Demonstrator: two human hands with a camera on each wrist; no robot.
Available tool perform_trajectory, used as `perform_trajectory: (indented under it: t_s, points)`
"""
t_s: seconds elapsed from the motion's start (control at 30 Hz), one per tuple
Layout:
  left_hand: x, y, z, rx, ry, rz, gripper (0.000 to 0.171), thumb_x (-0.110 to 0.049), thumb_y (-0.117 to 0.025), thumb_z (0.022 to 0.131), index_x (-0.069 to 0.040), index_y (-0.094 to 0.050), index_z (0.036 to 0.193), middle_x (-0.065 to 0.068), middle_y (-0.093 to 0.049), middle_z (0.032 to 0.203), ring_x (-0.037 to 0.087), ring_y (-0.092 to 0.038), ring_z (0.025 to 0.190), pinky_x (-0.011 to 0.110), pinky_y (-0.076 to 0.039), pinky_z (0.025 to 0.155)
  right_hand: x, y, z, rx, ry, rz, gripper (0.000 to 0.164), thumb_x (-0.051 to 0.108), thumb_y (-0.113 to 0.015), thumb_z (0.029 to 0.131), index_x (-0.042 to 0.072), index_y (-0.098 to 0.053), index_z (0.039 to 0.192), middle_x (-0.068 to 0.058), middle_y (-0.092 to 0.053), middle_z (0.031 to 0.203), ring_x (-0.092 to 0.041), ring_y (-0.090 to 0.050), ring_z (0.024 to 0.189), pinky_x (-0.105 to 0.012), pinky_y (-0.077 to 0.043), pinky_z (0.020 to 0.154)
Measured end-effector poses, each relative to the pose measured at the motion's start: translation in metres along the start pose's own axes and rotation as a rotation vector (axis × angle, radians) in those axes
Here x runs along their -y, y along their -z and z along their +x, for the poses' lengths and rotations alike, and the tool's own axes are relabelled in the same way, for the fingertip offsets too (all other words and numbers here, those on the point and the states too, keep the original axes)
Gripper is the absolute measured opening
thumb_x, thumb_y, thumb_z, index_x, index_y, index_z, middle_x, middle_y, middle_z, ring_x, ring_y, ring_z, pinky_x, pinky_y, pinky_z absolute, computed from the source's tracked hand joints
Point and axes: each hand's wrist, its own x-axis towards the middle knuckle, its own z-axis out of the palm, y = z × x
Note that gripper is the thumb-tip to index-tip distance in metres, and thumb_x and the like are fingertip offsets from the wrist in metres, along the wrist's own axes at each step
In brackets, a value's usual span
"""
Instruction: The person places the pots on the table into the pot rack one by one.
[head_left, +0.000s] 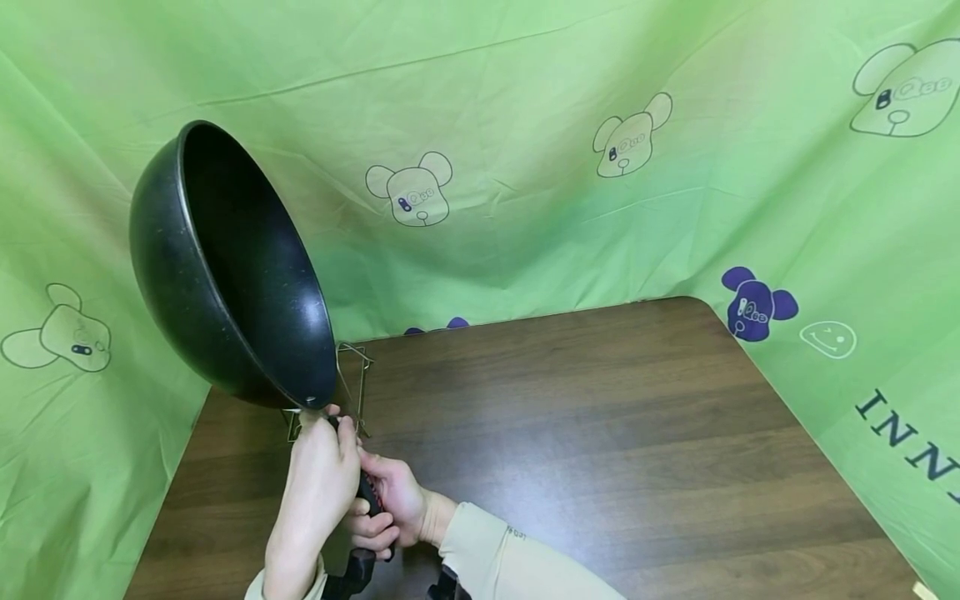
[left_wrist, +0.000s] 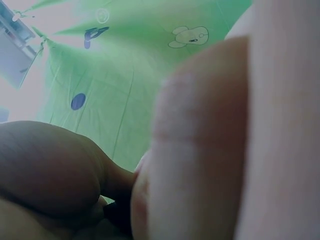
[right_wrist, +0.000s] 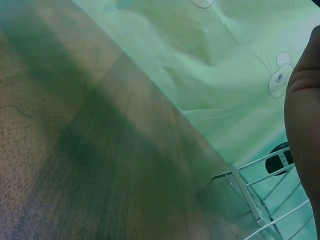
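A black wok [head_left: 247,275], its dark inside turned toward the right, is held up on its side above the left part of the table. My left hand [head_left: 318,479] grips its black handle [head_left: 368,490] close to the bowl. Lower down, my right hand [head_left: 390,500] has its fingers curled round the same handle, near its end. In the left wrist view, fingers [left_wrist: 195,140] fill much of the picture and hide most of the handle. Only an edge of the right hand [right_wrist: 306,115] shows in the right wrist view.
A metal wire rack [head_left: 363,392] stands on the wooden table [head_left: 585,433] behind the hands, partly hidden by the wok. The right wrist view also shows this rack [right_wrist: 247,195]. Green cloth [head_left: 525,167] printed with bear heads hangs around the table's back and sides.
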Motion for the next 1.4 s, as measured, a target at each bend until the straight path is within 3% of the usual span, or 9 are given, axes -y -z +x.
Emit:
perform_trajectory:
  t_s: [0.5, 0.8, 1.4]
  points:
    - [0.009, 0.001, 0.005, 0.004, -0.018, 0.033, 0.020, -0.004, -0.042, 0.102, 0.012, -0.050, 0.110, 0.024, -0.058, 0.104, 0.037, -0.063, 0.085, 0.052, -0.052, 0.080, -0.004, 0.002, 0.008, -0.046, -0.008, 0.040, 0.064, 0.076, -0.018, 0.095, 0.023, -0.036, 0.064, 0.013, -0.031, 0.042, -0.004, -0.029, 0.034, -0.025, -0.034, 0.040]
    - [0.015, 0.001, 0.011, 0.009, 0.009, 0.035, 0.024, -0.005, -0.042, 0.102, 0.013, -0.047, 0.118, 0.023, -0.058, 0.099, 0.035, -0.063, 0.080, 0.052, -0.052, 0.079, -0.007, 0.007, 0.015, -0.049, 0.013, 0.049, 0.063, 0.073, -0.017, 0.097, 0.022, -0.036, 0.065, 0.015, -0.032, 0.043, -0.003, -0.030, 0.034, -0.025, -0.034, 0.040]
    - [0.026, -0.004, 0.010, 0.059, 0.057, 0.046, 0.024, -0.006, -0.043, 0.102, 0.013, -0.048, 0.116, 0.014, -0.063, 0.082, 0.030, -0.064, 0.073, 0.049, -0.052, 0.073, -0.019, 0.011, 0.017, -0.050, 0.014, 0.089, 0.062, 0.073, -0.017, 0.097, 0.023, -0.038, 0.066, 0.014, -0.031, 0.043, -0.003, -0.030, 0.034, -0.024, -0.036, 0.040]
